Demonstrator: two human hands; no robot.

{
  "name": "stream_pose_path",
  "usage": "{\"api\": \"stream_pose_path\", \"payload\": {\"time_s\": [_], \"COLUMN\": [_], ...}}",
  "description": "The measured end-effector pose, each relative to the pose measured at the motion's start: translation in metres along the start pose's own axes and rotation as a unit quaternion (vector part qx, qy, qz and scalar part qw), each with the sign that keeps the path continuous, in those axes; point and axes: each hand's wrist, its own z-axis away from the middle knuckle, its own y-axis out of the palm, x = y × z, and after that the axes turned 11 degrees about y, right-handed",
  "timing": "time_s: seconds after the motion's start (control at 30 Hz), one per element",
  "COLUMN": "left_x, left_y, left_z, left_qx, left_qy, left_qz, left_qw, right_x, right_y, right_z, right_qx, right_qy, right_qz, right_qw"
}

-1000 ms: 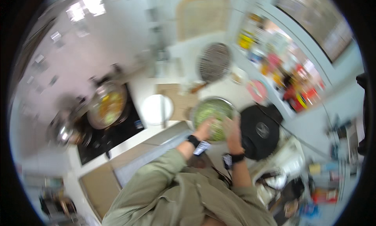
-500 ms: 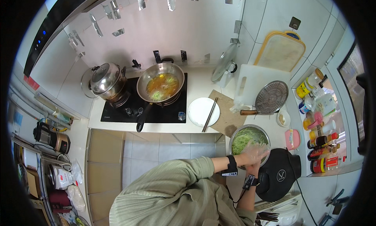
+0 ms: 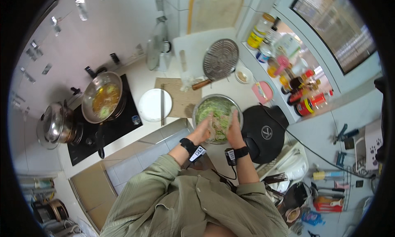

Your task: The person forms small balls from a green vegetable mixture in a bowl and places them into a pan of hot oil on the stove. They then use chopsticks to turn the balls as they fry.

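While earlier one showed, both the left hand [image 3: 203,132] and right hand [image 3: 232,128] now clutch shredded greens [image 3: 216,111].

The metal bowl [image 3: 217,117] is hemmed in: a black round appliance [image 3: 265,132] just beside it on the right, a wooden board [image 3: 177,98] and white plate [image 3: 154,105] with chopsticks [image 3: 163,103] on the left, a mesh skimmer [image 3: 220,61] behind. Bare counter [image 3: 242,91] remains between skimmer and appliance.

Both the left hand [image 3: 204,131] and right hand [image 3: 233,128] dig into shredded greens [image 3: 214,110] in a steel bowl [image 3: 196,107].
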Motion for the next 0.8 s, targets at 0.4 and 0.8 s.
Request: {"api": "stream_pose_path", "payload": {"time_s": [0.4,0.8], "left_x": [0.030,0.005], "left_y": [-0.016,0.031], "left_z": [-0.032,-0.020], "left_qx": [-0.060,-0.010], "left_qy": [-0.021,0.108], "left_qz": [0.092,-0.379], "left_qw": [0.994,0.919], "right_x": [0.015,-0.012], "right_y": [0.023,0.011], "right_z": [0.028,0.031], "right_qx": [-0.085,0.069], "right_qy": [-0.013,0.083], "right_qz": [0.099,-0.177], "right_qw": [0.991,0.978]}}
